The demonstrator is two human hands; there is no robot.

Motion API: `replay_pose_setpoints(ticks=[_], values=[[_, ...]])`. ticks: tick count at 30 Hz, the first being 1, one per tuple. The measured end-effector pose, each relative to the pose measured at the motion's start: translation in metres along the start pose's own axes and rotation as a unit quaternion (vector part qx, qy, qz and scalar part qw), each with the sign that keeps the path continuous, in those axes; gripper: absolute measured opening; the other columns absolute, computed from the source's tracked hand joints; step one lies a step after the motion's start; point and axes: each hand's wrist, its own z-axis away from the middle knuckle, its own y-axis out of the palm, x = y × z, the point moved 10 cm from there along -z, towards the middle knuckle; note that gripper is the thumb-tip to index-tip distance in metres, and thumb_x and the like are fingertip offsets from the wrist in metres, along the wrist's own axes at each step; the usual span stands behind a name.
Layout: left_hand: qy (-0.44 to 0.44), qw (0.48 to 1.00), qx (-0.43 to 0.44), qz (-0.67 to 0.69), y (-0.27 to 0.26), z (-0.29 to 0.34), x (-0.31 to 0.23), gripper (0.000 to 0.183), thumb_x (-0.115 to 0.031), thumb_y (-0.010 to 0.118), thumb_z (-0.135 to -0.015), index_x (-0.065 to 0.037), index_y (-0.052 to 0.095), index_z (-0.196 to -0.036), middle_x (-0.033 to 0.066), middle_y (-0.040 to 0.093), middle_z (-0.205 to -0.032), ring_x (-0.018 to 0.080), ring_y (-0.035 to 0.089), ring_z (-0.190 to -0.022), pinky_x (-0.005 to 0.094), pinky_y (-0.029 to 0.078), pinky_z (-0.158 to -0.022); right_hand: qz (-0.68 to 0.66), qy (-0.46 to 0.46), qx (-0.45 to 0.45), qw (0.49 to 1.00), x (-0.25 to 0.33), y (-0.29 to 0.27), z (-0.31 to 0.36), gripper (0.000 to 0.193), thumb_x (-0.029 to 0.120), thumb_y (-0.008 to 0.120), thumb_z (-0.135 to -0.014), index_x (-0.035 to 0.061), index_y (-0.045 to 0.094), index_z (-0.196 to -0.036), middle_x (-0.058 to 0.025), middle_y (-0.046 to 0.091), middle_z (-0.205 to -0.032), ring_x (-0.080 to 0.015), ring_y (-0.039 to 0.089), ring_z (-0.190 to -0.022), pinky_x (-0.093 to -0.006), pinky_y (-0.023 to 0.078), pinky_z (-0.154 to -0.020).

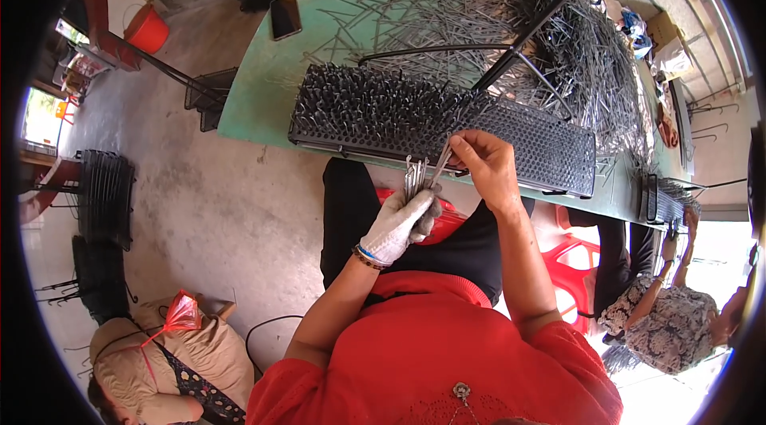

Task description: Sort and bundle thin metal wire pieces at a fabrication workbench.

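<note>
My left hand (396,225), in a white glove with grey fingers, is closed round a small bundle of thin metal rods (416,176) whose tips point up. My bare right hand (485,163) pinches one or more thin rods (440,166) just above that bundle. Right beyond both hands lies a long black perforated rack (550,150). Its left part is densely filled with upright dark rods (375,102) with bent tips; the right part shows open holes. Both hands are at the rack's near edge, and neither seems to touch it.
A large heap of loose rods (574,66) covers the green table (259,98) behind the rack. A black bar frame (511,50) rises over it. A phone (286,16) lies at the left. Another person (670,321) works at the right; a red bucket (147,28) stands far left.
</note>
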Motion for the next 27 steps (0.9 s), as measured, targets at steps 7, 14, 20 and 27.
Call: replay_pose_setpoints(ticks=[7, 14, 20, 27], values=[[0.001, 0.999, 0.019, -0.031, -0.002, -0.002, 0.004, 0.023, -0.024, 0.055, -0.098, -0.007, 0.057, -0.113, -0.0017, 0.060, -0.080, 0.0015, 0.050, -0.055, 0.0154, 0.033, -0.043, -0.043, -0.015, -0.002, 0.999, -0.004, 0.000, -0.003, 0.020, 0.015, 0.067, -0.091, -0.0044, 0.066, -0.095, -0.0053, 0.068, -0.081, -0.0094, 0.062, -0.074, -0.0234, 0.050, -0.069], [-0.007, 0.998, -0.016, -0.059, -0.014, -0.005, 0.009, 0.025, -0.027, 0.055, -0.097, -0.007, 0.058, -0.112, -0.0019, 0.060, -0.080, 0.0011, 0.051, -0.056, 0.0153, 0.034, -0.043, 0.055, -0.190, -0.052, 0.979, 0.050, -0.004, -0.010, 0.014, 0.010, 0.062, -0.093, -0.0023, 0.065, -0.098, -0.0068, 0.069, -0.090, -0.0116, 0.063, -0.085, -0.0253, 0.050, -0.080], [-0.012, 0.999, -0.007, -0.050, -0.012, -0.005, 0.010, 0.023, -0.027, 0.055, -0.097, -0.008, 0.058, -0.110, -0.0026, 0.061, -0.079, 0.0008, 0.051, -0.055, 0.0151, 0.034, -0.043, 0.137, -0.252, -0.060, 0.956, 0.060, 0.005, -0.012, 0.012, 0.009, 0.063, -0.092, -0.0007, 0.065, -0.099, -0.0069, 0.071, -0.089, -0.0113, 0.064, -0.084, -0.0247, 0.050, -0.078], [-0.018, 0.998, -0.006, -0.054, -0.012, -0.004, 0.009, 0.023, -0.027, 0.055, -0.097, -0.008, 0.059, -0.110, -0.0030, 0.061, -0.078, 0.0003, 0.051, -0.055, 0.0145, 0.034, -0.043, 0.151, -0.265, -0.073, 0.949, 0.058, 0.009, -0.010, 0.011, 0.008, 0.064, -0.090, -0.0001, 0.065, -0.098, -0.0086, 0.071, -0.089, -0.0130, 0.066, -0.083, -0.0252, 0.051, -0.076]])
